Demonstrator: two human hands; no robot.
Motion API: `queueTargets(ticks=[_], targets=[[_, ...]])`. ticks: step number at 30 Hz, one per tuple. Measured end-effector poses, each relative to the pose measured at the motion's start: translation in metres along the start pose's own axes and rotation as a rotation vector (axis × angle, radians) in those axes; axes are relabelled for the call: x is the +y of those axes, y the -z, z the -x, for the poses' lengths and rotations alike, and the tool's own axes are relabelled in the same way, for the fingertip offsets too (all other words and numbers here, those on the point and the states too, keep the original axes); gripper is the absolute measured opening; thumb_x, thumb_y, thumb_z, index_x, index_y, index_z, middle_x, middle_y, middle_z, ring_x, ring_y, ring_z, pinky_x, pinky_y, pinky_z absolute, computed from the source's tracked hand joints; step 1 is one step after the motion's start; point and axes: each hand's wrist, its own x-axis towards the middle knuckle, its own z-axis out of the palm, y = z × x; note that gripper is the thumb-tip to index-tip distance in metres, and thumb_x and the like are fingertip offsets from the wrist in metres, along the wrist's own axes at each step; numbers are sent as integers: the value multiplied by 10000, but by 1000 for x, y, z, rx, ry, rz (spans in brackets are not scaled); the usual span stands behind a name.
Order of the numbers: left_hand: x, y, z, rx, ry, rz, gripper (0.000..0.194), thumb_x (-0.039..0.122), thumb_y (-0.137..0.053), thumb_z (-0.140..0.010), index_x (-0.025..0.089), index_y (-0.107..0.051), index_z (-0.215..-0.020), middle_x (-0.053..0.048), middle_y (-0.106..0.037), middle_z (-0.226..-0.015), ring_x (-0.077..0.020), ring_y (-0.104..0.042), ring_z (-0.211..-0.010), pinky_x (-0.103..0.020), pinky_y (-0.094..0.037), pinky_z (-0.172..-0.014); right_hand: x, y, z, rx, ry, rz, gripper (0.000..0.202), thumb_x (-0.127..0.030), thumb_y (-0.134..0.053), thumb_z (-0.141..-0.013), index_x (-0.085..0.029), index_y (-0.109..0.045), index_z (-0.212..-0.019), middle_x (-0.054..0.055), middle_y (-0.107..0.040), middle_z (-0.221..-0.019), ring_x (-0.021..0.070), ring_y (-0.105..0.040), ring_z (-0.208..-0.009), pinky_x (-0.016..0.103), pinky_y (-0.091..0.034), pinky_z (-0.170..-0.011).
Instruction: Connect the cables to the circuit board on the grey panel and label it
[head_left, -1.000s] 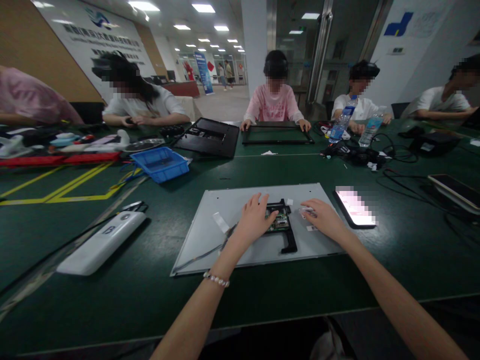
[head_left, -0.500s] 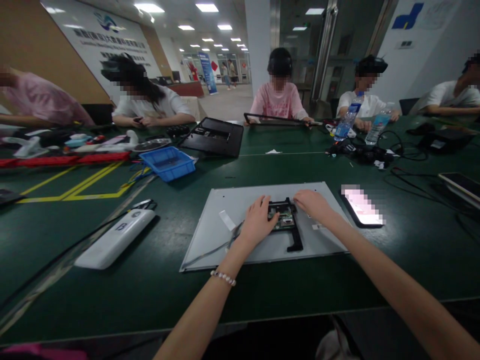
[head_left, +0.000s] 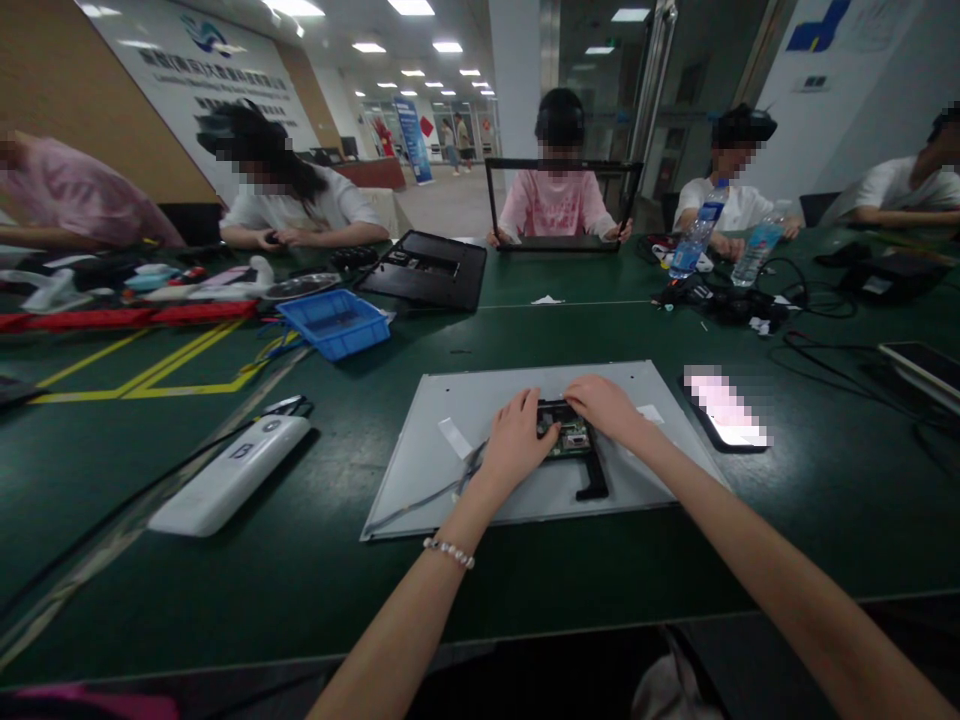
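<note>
A flat grey-white panel (head_left: 420, 440), like the back of a display, lies on the table in front of me. On it sits a black bracket (head_left: 592, 482) with a green circuit board (head_left: 574, 436) inside. My left hand (head_left: 514, 440) is closed around the left side of the bracket, its thumb over the board. At the bracket's upper edge, my right hand (head_left: 604, 405) has its fingers bent and pressed together on the frame; the fingertips are partly hidden. Grey cables (head_left: 420, 508) run from under my left wrist across the panel.
A white power bank (head_left: 232, 475) with a black cable lies left, a phone (head_left: 724, 410) right. Beyond are a blue basket (head_left: 337, 340), a black cover (head_left: 427, 270) and bottles (head_left: 759, 250). Across the table, a person in pink holds a black frame (head_left: 566, 244).
My right hand has moved left along the bracket's upper edge, over its corner. My left hand stays put. Across the table, the person has tilted the black frame upright.
</note>
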Motion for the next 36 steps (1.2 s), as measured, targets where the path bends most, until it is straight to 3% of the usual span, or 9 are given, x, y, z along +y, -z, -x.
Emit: queueTargets(ticks=[8,26,31,36], targets=[[1,0,1,-10,9,-24,543,379,-472,-863,118,-330,-1318,-164,-427,-1345,-284,-462,-1188,-410,-354,-984,6,-10,0,5,-15,-44,237,-162,-464,-878,-167,-683,-969,91,-676,-992,195,-585,-968,282,-408,-876],[0,-1,1,11,2,-27,543,381,-470,-866,124,-330,-1324,-156,-436,-1338,-285,-461,-1182,-411,-364,-973,5,-3,4,57,-38,-150,256,-192,-444,-885,-161,-661,-1017,91,-666,-1048,192,-580,-1005,296,-405,-914],[1,1,1,-10,-1,-19,547,390,-459,-874,113,-328,-1326,-161,-429,-1342,-288,-459,-1188,-412,-364,-979,29,11,25,93,-165,-175,287,-205,-487,-845,-161,-641,-1083,107,-642,-1119,223,-562,-1069,342,-394,-943],[1,1,0,-14,-5,-9,538,401,-443,-881,130,-323,-1331,-162,-412,-1360,-285,-441,-1212,-425,-345,-1002,62,15,64,37,-334,-217,325,-288,-589,-780,-144,-644,-1066,136,-634,-1077,245,-606,-952,357,-452,-840]])
